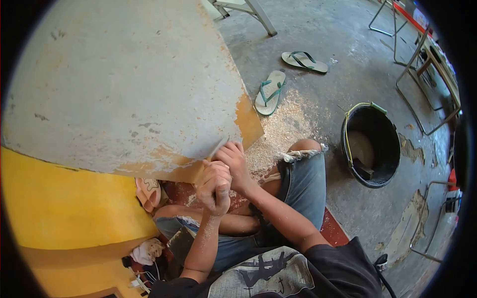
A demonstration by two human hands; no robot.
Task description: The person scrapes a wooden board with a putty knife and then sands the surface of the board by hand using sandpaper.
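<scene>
A large board (124,89) with worn grey-white paint stands tilted in front of me, bare orange-brown patches along its lower edge and corner. Close to that corner, both my hands are closed together. My left hand (214,188) wraps its fingers tightly just below my right hand (232,161). From between them a thin flat scraper blade (217,147) points up against the painted face; its handle is hidden by my fingers. Pale dust coats my left hand and forearm. Paint flakes and shavings (290,129) lie heaped on the floor beyond the corner.
To the right stands a black bucket (372,144) with pale murky contents. Two flip-flops (271,93) lie past the flakes. A yellow panel (74,208) is at left, cables (144,278) and a cloth (148,251) below it. Metal-legged furniture (422,84) lines the right side.
</scene>
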